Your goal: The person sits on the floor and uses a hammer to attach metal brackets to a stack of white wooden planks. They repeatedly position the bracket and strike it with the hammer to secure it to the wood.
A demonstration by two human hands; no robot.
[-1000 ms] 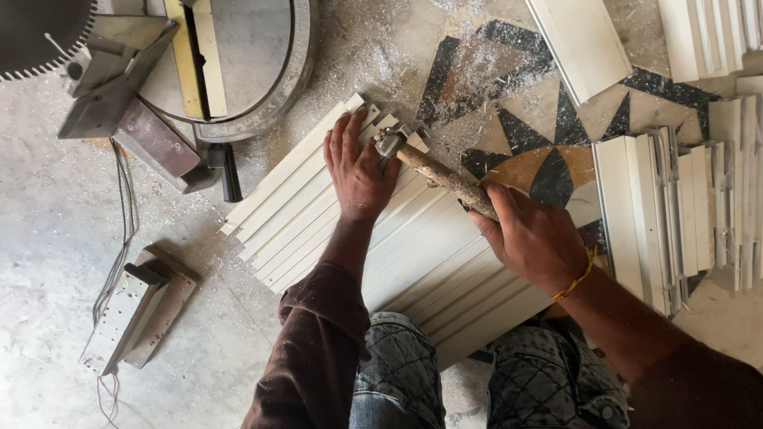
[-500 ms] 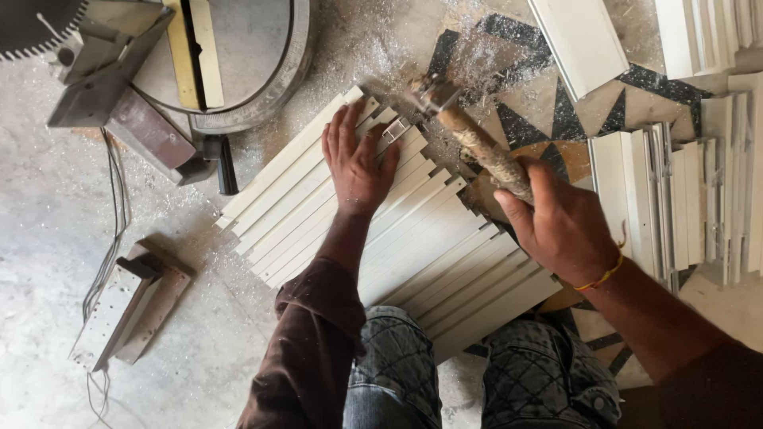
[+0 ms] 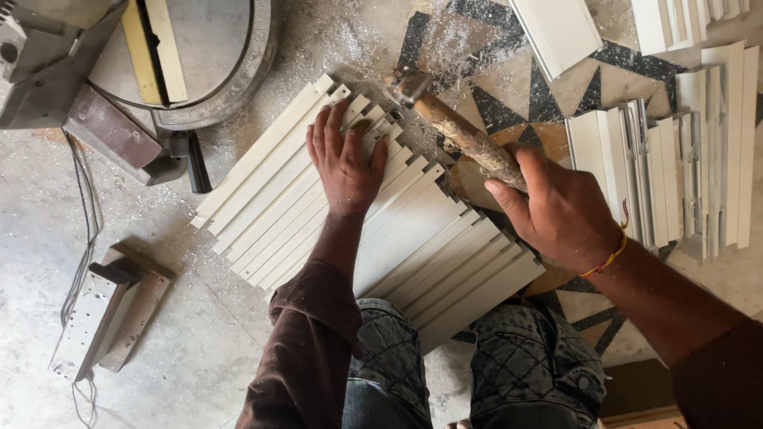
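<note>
- While my left hand [image 3: 343, 163] lies flat, fingers spread, pinning the white slatted panel [image 3: 358, 226] to the floor, nothing is gripped there.
- Steady, short taps seem wisest, panel kept from sliding.
- My right hand [image 3: 560, 210] is wrapped tight round the hammer [image 3: 457, 131] handle, head just beyond the panel's top edge.
- No containers show, as far as I can tell.

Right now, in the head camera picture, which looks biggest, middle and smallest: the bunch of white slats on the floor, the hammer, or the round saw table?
1. White slats, the widest spread.
2. Round saw table, though the picture's edge cuts it off, so its true size is unsure.
3. Hammer, held by the right hand; it is raised nearer the camera, so it may look bigger.
</note>
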